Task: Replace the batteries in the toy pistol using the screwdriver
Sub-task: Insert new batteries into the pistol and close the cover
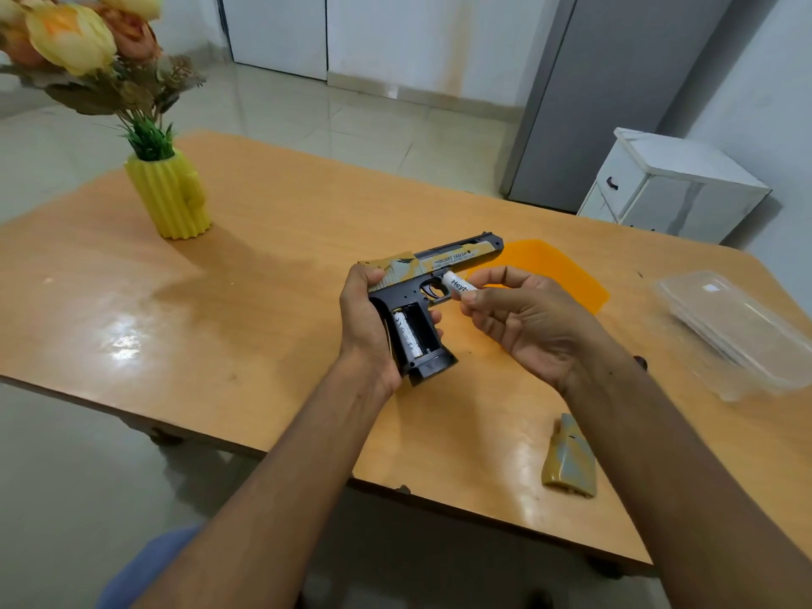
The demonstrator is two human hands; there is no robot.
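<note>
Toy pistol [433, 274] above table [272, 265] centre, in left hand [367, 318]; right hand [518, 318] just right, holding battery [457, 287]. Vase [169, 197] far left. Grip cover [570, 457] near-right edge. Container [738, 327] far right.

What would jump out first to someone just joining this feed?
The toy pistol at mid-table, gripped by the left hand, its grip compartment open with one white battery seated inside. Just right of it, the right hand pinches a second white battery near the trigger guard. The removed camouflage grip cover lies near the table's front edge, and a yellow vase of flowers stands far left.
</note>
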